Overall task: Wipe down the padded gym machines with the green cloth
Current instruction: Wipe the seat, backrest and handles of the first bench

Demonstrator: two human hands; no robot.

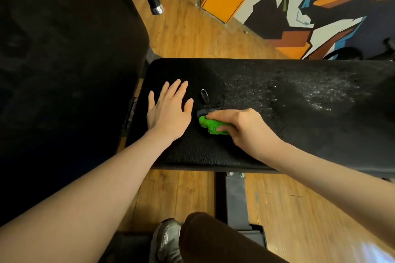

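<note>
Green cloth [211, 126] sits bunched under the right hand [243, 128], fingers curled over it, pressing it onto the black padded bench [277, 96] beside a torn patch [206, 100] in the cover. Left hand [168, 111] lies flat on the pad, fingers spread wide, holding nothing. Speckled droplets glisten further right along the bench.

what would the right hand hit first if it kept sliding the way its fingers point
Probably the left hand, lying flat on the bench pad. The right hand, gripping the green cloth, points left toward it, across a short stretch of bare pad.
</note>
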